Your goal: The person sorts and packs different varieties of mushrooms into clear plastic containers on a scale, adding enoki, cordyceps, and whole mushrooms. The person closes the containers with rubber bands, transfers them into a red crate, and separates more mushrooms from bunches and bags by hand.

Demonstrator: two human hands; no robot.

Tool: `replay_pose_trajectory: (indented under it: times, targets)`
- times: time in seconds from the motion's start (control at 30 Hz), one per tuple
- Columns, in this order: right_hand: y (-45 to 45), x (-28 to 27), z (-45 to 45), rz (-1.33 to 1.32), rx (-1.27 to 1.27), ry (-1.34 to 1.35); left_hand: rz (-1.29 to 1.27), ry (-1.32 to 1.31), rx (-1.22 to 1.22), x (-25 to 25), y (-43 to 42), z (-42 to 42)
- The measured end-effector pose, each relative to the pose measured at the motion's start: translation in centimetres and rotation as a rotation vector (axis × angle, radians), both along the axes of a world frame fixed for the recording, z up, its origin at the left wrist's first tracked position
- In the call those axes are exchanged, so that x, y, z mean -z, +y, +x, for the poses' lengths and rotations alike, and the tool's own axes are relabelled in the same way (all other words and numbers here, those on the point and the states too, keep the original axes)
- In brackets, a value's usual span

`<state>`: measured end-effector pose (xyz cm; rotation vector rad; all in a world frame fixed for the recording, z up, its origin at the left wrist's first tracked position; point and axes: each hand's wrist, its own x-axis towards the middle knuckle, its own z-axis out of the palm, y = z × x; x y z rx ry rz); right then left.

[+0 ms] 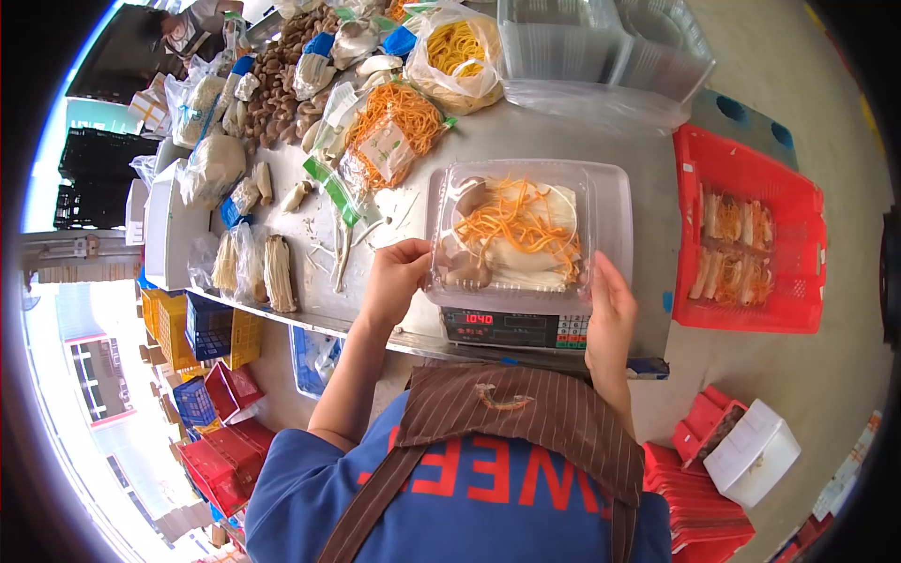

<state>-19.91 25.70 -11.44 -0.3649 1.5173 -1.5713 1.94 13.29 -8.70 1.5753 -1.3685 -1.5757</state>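
Observation:
A clear plastic tray [514, 298] is over the digital scale [497, 328], whose red display reads 1.040. In the tray lie orange stringy mushrooms [516, 223], pale enoki [530, 279] and brown-capped mushrooms [469, 272]. At its left edge, my left hand [399, 272] pinches the clear rim between thumb and fingers. My right hand [612, 305] grips the opposite edge, fingers extended along the side. Whether a separate clear lid covers the mushrooms, I cannot tell.
Loose brown mushrooms [282, 94], a bag of orange mushrooms [399, 122] and a bag of yellow ones [457, 52] crowd the table's far left. Stacked clear containers [601, 42] stand at the back. A red crate [690, 244] holds packed trays at right. Another person [192, 28] is at far left.

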Motion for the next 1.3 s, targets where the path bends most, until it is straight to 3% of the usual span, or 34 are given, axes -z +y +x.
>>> replay_pose_trajectory:
  times: [0.1, 0.23, 0.3, 0.4, 0.43, 0.5, 0.7, 1.0, 1.1, 1.13, 1.17, 1.2, 1.23, 1.27, 1.3]
  targets:
    - [-0.1, 0.3, -0.2, 0.010, -0.022, 0.010, 0.082, -0.002, 0.017, 0.0, -0.4, 0.2]
    - [0.6, 1.8, -0.1, -0.079, -0.076, 0.187, 0.272, 0.233, -0.089, -1.2, 0.7, 0.6]
    - [0.9, 1.7, -0.3, -0.060, -0.145, 0.433, 0.318, 0.459, -0.199, -0.8, 1.7, 0.7]
    - [1.0, 0.8, -0.2, -0.045, -0.153, 0.447, -0.036, 0.006, -0.144, 0.1, 3.8, 0.0]
    - [1.1, 0.9, -0.2, -0.044, -0.166, 0.439, -0.176, -0.149, -0.106, 0.3, 4.5, -0.4]
    - [1.7, 0.9, -0.2, -0.025, -0.192, 0.384, -0.144, -0.142, -0.168, 0.5, 5.2, -0.7]
    - [2.4, 0.6, 0.3, 0.030, -0.111, -0.077, 0.165, 0.198, -0.246, 1.5, 6.0, 0.3]
    - [1.7, -0.3, -0.5, 0.175, -0.065, -0.283, 0.310, 0.338, -0.292, 2.5, 5.0, 0.8]
    - [1.5, 0.8, -3.8, 0.226, -0.217, -0.222, 0.522, 0.191, 0.180, 0.1, 3.0, 3.4]
    - [0.4, 1.0, -5.7, 0.194, -0.222, -0.078, 0.410, 0.114, 0.300, -0.3, 1.6, 4.2]
    - [-0.5, 0.9, -7.1, 0.170, -0.225, 0.065, -0.026, -0.097, 0.457, 0.3, -1.1, 4.9]
    - [-2.3, -0.4, -7.8, 0.182, -0.191, 0.119, -0.135, -0.254, 0.378, 0.5, -4.2, 5.0]
    - [-4.2, -0.7, -7.9, 0.182, -0.186, 0.127, -0.491, -0.360, 0.389, 1.1, -8.0, 4.5]
    - [-6.0, -1.1, -7.7, 0.093, -0.212, 0.352, -0.453, -0.402, 0.243, 0.4, -11.6, 2.3]
    - [-7.7, -1.4, -7.5, 0.001, -0.233, 0.579, -0.623, -0.340, 0.186, 1.1, -15.6, 0.2]
